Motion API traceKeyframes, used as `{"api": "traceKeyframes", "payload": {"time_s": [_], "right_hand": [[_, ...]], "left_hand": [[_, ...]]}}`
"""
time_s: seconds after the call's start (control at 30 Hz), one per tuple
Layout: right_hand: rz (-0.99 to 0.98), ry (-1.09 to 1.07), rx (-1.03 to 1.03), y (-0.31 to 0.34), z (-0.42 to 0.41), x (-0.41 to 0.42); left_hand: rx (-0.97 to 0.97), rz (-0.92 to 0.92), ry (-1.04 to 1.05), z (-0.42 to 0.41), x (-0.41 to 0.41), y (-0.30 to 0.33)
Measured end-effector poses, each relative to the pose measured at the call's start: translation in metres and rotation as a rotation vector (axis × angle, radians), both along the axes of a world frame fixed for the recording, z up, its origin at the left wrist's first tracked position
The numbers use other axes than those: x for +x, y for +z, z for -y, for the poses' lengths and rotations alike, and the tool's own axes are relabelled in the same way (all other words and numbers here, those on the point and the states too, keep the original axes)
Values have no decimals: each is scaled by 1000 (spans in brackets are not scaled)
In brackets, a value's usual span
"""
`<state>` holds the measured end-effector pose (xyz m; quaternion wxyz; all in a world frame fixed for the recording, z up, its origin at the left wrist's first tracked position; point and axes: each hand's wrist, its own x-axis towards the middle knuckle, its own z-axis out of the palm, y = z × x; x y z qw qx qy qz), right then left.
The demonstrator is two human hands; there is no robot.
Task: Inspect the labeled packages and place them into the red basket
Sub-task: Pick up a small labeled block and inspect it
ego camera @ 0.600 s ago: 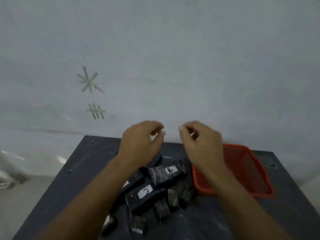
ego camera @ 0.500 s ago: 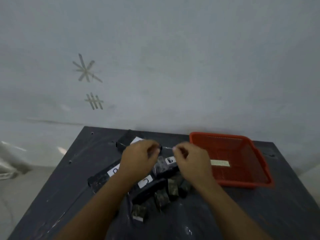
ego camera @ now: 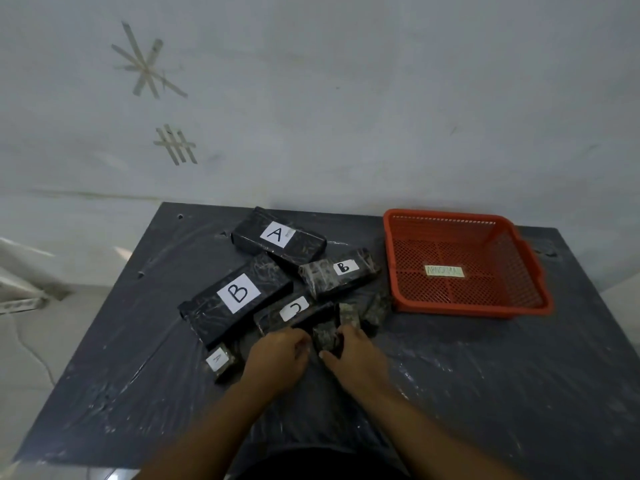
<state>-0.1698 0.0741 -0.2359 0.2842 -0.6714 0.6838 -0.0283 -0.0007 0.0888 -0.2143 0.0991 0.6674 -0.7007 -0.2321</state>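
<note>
Both hands down on the desk [ego camera: 485,393] at one small packet [ego camera: 327,336] — left hand [ego camera: 277,355] and right hand [ego camera: 356,351] curled against its sides. Other packages [ego camera: 239,299] piled just behind; red basket [ego camera: 450,306] to the right.

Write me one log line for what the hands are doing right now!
phase: picking up | left hand: grip on small package | right hand: grip on same package | red basket: no packages inside
</note>
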Motion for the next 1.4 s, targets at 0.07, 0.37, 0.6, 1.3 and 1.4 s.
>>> {"api": "traceKeyframes", "payload": {"time_s": [0.07, 0.37, 0.6, 1.3, 1.4], "right_hand": [[-2, -6, -15, 0, 0, 1], [539, -290, -185, 50, 14, -5], [1034, -343, -187, 120, 34, -5], [1130, -178, -287, 177, 50, -17], [1197, -225, -300, 183, 51, -16]], "left_hand": [[-1, -24, 24, 0, 2, 2], [-162, -327, 196, 28, 8, 44], [-235, -777, 277, 51, -3, 125], [-366, -984, 175, 61, -9, 183], [-366, -1014, 173, 62, -9, 186]]}}
